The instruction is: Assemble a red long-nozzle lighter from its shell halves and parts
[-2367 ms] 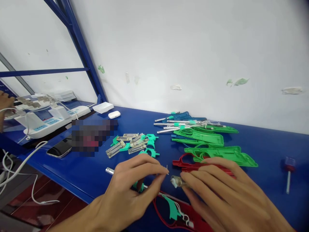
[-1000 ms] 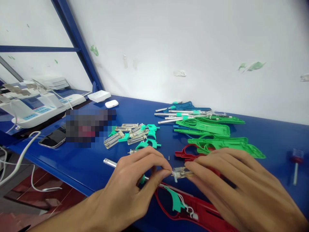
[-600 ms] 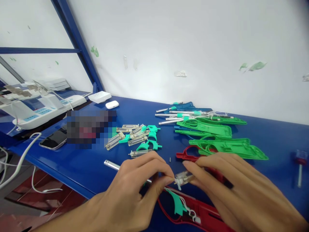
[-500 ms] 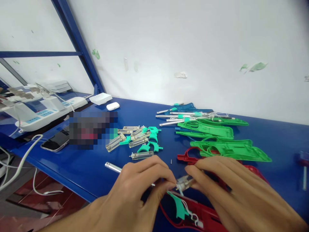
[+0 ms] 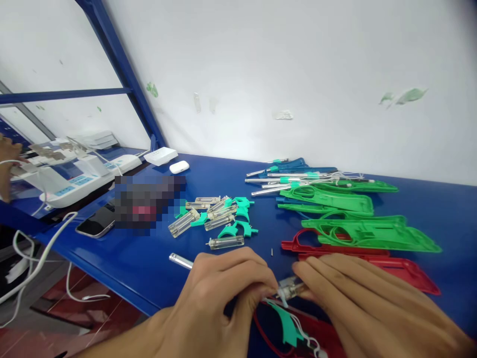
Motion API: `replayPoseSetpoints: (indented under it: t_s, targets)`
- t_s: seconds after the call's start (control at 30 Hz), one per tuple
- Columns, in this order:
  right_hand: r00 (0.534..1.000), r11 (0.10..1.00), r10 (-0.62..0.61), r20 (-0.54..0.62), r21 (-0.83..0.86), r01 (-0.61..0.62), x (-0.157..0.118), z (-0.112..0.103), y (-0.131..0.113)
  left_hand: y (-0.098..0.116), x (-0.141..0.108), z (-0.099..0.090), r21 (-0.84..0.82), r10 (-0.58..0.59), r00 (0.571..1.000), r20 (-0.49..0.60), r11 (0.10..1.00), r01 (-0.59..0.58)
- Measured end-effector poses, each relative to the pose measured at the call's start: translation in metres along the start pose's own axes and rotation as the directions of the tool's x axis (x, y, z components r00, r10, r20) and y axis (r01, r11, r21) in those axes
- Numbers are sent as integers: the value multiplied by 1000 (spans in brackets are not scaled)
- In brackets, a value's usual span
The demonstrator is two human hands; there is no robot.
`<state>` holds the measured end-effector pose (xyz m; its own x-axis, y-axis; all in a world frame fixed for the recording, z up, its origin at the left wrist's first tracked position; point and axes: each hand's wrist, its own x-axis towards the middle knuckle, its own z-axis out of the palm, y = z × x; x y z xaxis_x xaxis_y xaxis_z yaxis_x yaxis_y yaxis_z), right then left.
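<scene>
Between my two hands is a small clear part (image 5: 290, 288) with a pale fitting at its left end. My right hand (image 5: 357, 293) holds its right side, fingers closed around it. My left hand (image 5: 227, 293) pinches at its left end; what lies between the fingertips is too small to make out. A silver tube (image 5: 181, 260) sticks out behind my left hand. Below the hands lies a red shell (image 5: 316, 330) with a teal trigger piece (image 5: 286, 323) and white wires, partly covered by my right hand.
Clear cartridges (image 5: 226, 242) and teal pieces (image 5: 242, 214) lie beyond my left hand. Green shells (image 5: 376, 233), red shells (image 5: 413, 273) and silver tubes (image 5: 268, 189) spread to the right. A phone (image 5: 96, 221), power strip (image 5: 93, 181) and white case (image 5: 179, 167) sit left.
The view has shifted, so the table items appear slightly further right. Both hands stay together at the clear part. A hand of another person has appeared at the far left edge.
</scene>
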<state>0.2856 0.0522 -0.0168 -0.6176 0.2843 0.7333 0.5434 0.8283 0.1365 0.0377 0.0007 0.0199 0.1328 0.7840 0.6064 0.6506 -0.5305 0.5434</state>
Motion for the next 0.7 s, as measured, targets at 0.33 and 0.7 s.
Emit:
replayPoseSetpoints:
  t_s: [0.33,0.7]
  targets:
    - [999,999,-30,12,41,29,-7,7,2,0,-1,-2,-58,22,998,62,998,-18]
    - [982,994,-106,153,48,100,24,-16,20,-8,1,-3,-48,105,995,-5,993,-105]
